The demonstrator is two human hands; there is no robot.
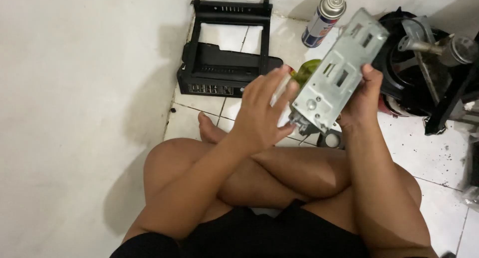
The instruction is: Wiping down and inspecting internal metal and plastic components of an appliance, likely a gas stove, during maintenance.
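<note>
Left hand point(262, 111), fingers spread wide, meets the lower end of the perforated grey metal bracket point(339, 71), raised above the crossed legs and gripped underneath by the right hand point(363, 96); probably stiff, light, sharp-edged: hold by its long flanges.

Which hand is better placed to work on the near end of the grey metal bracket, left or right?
Left, probably. The right hand is wrapped around the metal bracket, holding it up tilted. The left hand is open, with its fingertips at the bracket's lower end, so it looks free to act there.
</note>
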